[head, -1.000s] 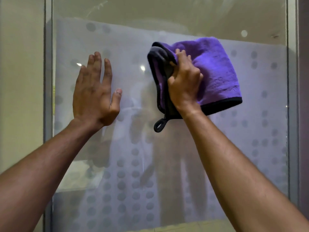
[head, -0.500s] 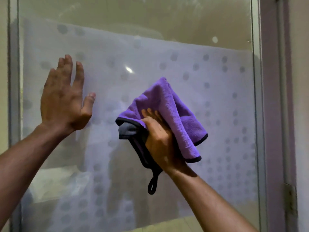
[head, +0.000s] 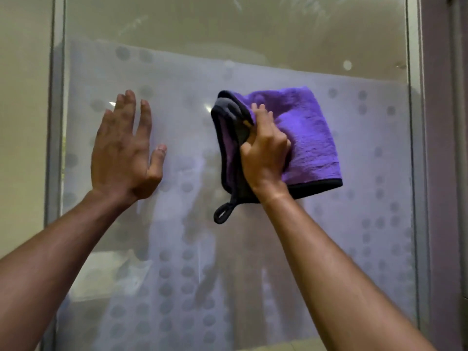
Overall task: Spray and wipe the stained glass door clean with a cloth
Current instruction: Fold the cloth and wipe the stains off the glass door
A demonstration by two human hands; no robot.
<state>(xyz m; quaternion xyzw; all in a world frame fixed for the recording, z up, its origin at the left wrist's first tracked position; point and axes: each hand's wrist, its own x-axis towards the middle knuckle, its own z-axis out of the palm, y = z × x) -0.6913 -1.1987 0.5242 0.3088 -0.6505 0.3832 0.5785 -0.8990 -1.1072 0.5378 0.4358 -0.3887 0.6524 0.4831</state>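
Head view: the glass door (head: 253,249) fills the frame, a frosted panel printed with rows of grey dots, set in a pale metal frame (head: 54,148). The clear strip above the frosting shows faint streaks and reflections.

The right hand (head: 266,155) presses a folded purple microfibre cloth (head: 311,138) flat against the upper middle of the pane. Its fingers curl over the cloth's dark-trimmed left fold and bunch it against the palm, while the rest of the cloth spreads out to the right of the hand. A black hanging loop (head: 222,214) dangles from the lower left corner, just below the wrist.

The left hand (head: 124,153) lies flat on the glass well to the left of the cloth, fingers straight and slightly splayed, thumb out to the side. It holds nothing and appears to brace the door.

No spray bottle is in sight.

Judged from this, the wiping step is under way and the lower panel probably remains to be done. The likeliest trouble is the bracing palm leaving fresh prints on glass meant to be clean. The loose right half of the cloth could also fold over or slip, so that only a narrow band wipes. Hard pressure may swing the door if the brace lets go.
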